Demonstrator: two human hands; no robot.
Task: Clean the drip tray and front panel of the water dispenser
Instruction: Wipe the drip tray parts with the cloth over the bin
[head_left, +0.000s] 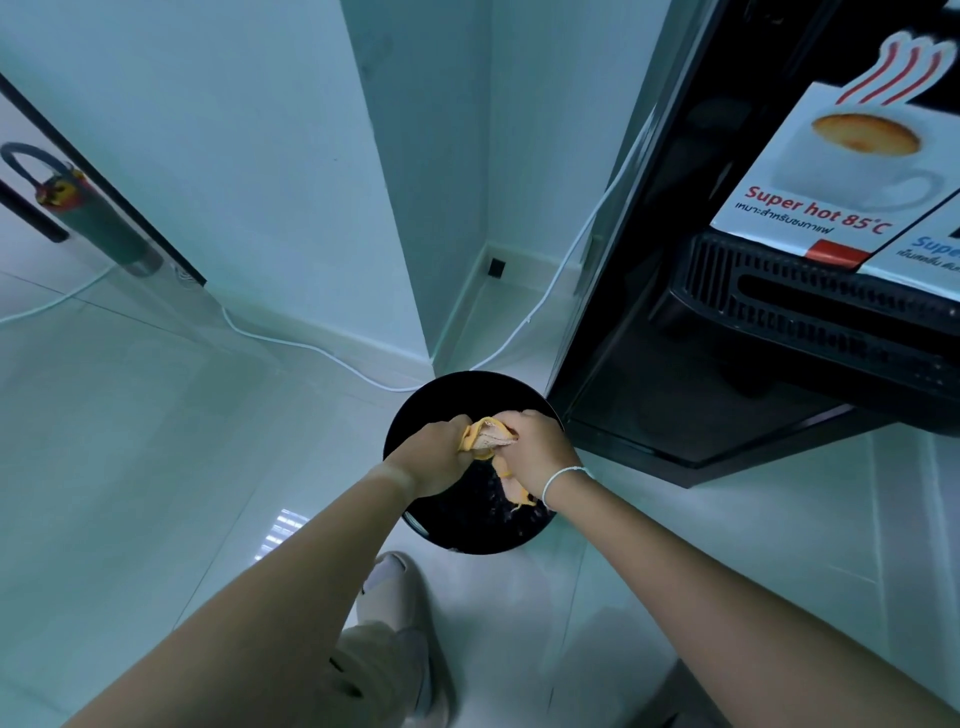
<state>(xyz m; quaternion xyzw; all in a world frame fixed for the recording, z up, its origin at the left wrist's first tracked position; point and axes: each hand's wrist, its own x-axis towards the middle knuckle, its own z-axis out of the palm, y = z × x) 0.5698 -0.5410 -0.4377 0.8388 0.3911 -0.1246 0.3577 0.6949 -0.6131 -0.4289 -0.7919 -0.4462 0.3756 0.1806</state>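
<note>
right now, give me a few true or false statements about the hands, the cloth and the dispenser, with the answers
1. Both hands grip the yellow cloth. True: the left hand and right hand each hold part of it.
2. The cloth is held above a black round basin. True.
3. The basin sits on a table. False: it stands on the floor.
4. The water dispenser is white. False: its body is black.
5. A white cable runs along the floor by the wall. True.
6. The right wrist is bare. False: it wears a light bracelet.

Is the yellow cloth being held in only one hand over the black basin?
No: both the left hand and the right hand grip the yellow cloth above the black basin.
</note>
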